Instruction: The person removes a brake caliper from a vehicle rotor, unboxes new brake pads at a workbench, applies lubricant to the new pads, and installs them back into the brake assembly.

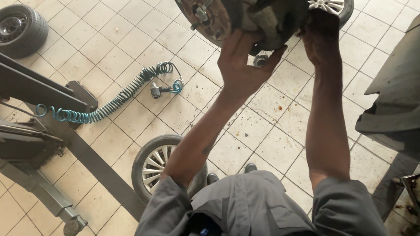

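The tiled floor fills most of the view, pale squares spotted with dark stains. At the right edge the dark underside of a car is cut off by the frame, and below it a pale rounded part in a metal bracket is hard to make out. On the left lies the dark steel arm of a car lift, its foot running out toward the bottom edge.

The person's grey overalls fill the bottom; a patch on the chest carries white lettering, cut off by the frame.

Overhead, at the top centre, hangs the wheel hub, a rusty brown disc with studs standing out of it, its upper part out of view. The left hand is open wide, fingers spread and pressed against the dark underside of the hub assembly. The right hand reaches up behind the same assembly; its fingers are hidden, so I cannot tell whether it grips anything.

A black tyre on a dark rim lies flat at the upper left. A wheel with silver spokes stands near the person's left arm, partly hidden by it. Another silver wheel shows at the top, mostly cut off.

A coiled teal air hose stretches across the tiles to a small tool.
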